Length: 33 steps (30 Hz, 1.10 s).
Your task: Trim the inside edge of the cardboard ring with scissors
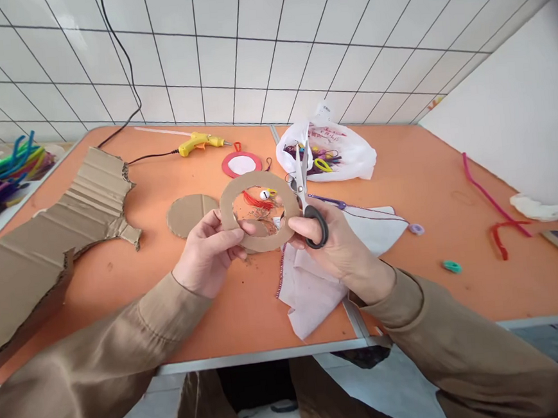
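A cardboard ring [265, 241] is held up over the table between both hands. My left hand [210, 248] pinches its lower left edge, thumb on the near face. My right hand [332, 243] grips the ring's right side and also has a pair of scissors [304, 176] in it, a black handle loop round the thumb and the blades pointing away from me. Through the ring's hole show red threads [258, 202] and a small white tag with a dark mark [265, 195]. A cardboard disc [190, 215] lies just left of the ring.
Torn corrugated cardboard [36, 254] covers the left side. A yellow glue gun [201, 143], a red-rimmed round piece [241, 164] and a white plastic bag [352, 155] of trinkets lie at the back. White cloth [309, 290] is under my right hand; pipe cleaners [493, 195] lie far right.
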Tool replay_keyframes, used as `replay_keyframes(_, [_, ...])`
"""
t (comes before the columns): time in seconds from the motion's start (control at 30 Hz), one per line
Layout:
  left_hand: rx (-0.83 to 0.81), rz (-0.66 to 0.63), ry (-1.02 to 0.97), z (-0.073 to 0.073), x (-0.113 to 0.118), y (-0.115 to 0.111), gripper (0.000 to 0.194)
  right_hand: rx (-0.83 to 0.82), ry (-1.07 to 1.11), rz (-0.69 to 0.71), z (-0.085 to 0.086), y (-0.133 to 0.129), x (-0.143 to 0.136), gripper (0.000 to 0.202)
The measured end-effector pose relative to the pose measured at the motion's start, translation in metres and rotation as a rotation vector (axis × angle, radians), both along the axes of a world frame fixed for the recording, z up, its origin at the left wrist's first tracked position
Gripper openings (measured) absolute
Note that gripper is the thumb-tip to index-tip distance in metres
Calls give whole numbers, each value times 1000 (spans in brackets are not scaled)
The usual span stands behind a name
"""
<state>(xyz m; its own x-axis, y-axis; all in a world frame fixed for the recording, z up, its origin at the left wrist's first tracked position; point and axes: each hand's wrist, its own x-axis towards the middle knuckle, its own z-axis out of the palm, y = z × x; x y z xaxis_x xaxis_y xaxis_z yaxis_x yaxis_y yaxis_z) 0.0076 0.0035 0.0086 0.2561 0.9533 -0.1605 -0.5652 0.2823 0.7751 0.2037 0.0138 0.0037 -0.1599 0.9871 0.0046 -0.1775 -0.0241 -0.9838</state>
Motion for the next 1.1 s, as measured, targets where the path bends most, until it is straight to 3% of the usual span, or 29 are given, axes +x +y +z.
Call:
replay_keyframes(0.2, [129, -138, -33, -3, -6, 3, 33, -70, 28, 28, 5, -2, -2, 37])
replay_keyframes(0.4, [132, -179, -25, -5, -13, 8, 39, 3, -20, -22, 1, 0, 4, 36])
replay_keyframes(0.73, [111, -273, 43, -6, -21, 15, 33, 41, -105, 28, 3, 4, 11, 24])
replay_keyframes(1.1, [163, -285, 63, -7, -26, 13, 37, 69, -140, 172, -1, 4, 15, 13])
